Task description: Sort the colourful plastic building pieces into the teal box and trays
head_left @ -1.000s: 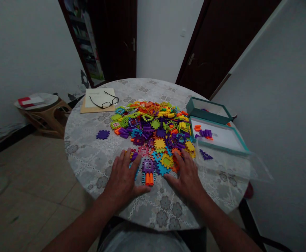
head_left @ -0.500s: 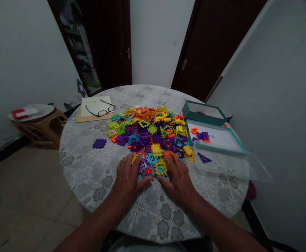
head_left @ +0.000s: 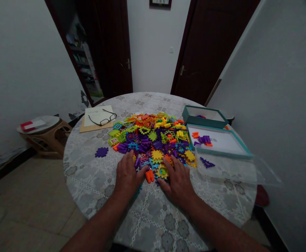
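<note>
A heap of colorful plastic building pieces lies on the round table, with flat notched plates, frames and short tubes mixed together. My left hand rests at the near left edge of the heap, fingers stretched out and thumb beside a pair of orange tubes. At the near right edge, my right hand spreads its fingers over the pieces. An orange plate is by its fingertips, and a yellow frame piece sits just left of it. Pieces beneath both palms are hidden.
A purple notched plate lies apart on the left. Glasses rest on papers behind it. To the right are a teal-edged box, its white-bottomed lid holding loose tubes, and a clear plastic tray.
My view has tilted up slightly. The orange tube pair between my hands has turned and now lies lengthwise toward me. My left thumb has shifted forward, against the pieces.
</note>
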Demonstrator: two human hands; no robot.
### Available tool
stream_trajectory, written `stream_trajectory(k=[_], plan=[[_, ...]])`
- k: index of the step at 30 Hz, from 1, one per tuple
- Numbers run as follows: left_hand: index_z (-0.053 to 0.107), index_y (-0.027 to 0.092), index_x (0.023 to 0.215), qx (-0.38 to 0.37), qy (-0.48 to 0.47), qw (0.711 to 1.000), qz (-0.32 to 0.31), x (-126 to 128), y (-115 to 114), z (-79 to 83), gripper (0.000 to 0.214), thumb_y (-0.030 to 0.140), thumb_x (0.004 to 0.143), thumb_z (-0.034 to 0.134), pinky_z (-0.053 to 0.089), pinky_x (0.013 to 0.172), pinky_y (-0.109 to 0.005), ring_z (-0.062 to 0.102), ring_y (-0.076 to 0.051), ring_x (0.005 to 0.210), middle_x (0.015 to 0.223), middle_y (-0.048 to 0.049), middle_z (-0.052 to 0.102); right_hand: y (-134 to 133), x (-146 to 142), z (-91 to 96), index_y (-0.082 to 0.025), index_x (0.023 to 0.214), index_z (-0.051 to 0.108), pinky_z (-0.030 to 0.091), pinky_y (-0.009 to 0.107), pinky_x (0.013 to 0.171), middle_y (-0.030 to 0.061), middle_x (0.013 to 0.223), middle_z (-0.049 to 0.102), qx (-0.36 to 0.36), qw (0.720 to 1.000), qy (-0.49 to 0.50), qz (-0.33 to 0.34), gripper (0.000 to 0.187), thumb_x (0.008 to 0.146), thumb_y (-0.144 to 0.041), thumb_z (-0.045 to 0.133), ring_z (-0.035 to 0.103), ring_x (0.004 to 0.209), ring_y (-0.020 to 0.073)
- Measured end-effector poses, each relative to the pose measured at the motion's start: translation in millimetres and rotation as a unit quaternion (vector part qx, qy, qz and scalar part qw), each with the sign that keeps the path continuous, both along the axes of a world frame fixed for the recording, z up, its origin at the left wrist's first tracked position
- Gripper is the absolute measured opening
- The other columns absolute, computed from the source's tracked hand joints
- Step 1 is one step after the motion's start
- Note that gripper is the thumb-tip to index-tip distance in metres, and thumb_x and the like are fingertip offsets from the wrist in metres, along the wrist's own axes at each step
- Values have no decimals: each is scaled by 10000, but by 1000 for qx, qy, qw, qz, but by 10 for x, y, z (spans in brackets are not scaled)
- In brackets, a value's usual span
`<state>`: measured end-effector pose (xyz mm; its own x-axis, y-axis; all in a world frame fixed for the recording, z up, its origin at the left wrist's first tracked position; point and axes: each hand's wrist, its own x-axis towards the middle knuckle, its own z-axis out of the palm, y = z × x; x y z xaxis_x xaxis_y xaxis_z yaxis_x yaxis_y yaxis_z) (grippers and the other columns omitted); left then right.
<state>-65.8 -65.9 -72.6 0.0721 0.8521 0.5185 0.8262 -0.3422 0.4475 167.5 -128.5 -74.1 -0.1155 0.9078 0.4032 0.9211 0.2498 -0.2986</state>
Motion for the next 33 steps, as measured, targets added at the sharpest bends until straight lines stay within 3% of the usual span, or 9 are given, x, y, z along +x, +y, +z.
stream_trajectory(k=[6, 9, 16, 21, 28, 33], plan=[[497, 153, 1452, -17, -32, 999, 19, 60, 48, 57, 600, 427, 939, 643, 479, 1099, -568, 562, -370, 1302, 1325, -196, 592, 3, -107, -15, -295, 1624, 352, 256, 726, 1208, 165, 1711, 279, 0, 1000, 18, 11, 898, 869, -616, 718, 315, 1537, 453], [560, 156, 1399, -29, -57, 998, 26, 83, 54, 109, 541, 447, 946, 620, 477, 1110, -559, 577, -367, 1289, 1274, -187, 611, -7, -272, -28, -302, 1629, 340, 254, 732, 1212, 166, 1728, 232, 10, 999, 33, 11, 969, 814, -576, 787, 243, 1570, 463], [633, 154, 1299, -131, -125, 983, 36, 42, 35, 288, 548, 541, 911, 648, 473, 1080, -547, 634, -380, 1250, 1284, -215, 671, 55, -493, 13, -232, 1546, 468, 261, 727, 1211, 198, 1708, 273, 1, 999, 43, 8, 728, 901, -457, 721, 263, 1566, 442], [656, 200, 1257, -229, -187, 955, 5, 63, 42, 454, 487, 513, 884, 685, 487, 1017, -510, 693, -363, 1147, 1260, -187, 722, 158, -503, 64, -246, 1533, 483, 342, 656, 1200, 178, 1704, 284, -7, 997, 70, 13, 727, 867, -366, 748, 296, 1551, 411], [612, 131, 1342, -231, -111, 967, 6, 213, 54, 509, 586, 526, 910, 626, 505, 992, -448, 686, -344, 1172, 1306, -222, 696, 233, -531, 64, -222, 1506, 506, 356, 622, 1204, 178, 1700, 280, -2, 994, 108, 16, 623, 908, -264, 674, 290, 1555, 376], [648, 132, 1307, -231, -114, 966, 30, 184, 157, 471, 581, 520, 875, 649, 432, 1103, -473, 614, -375, 1286, 1376, -222, 663, 298, -610, 66, -188, 1465, 547, 363, 609, 1208, 198, 1679, 298, 9, 988, 152, 14, 590, 890, -207, 678, 289, 1553, 365]])
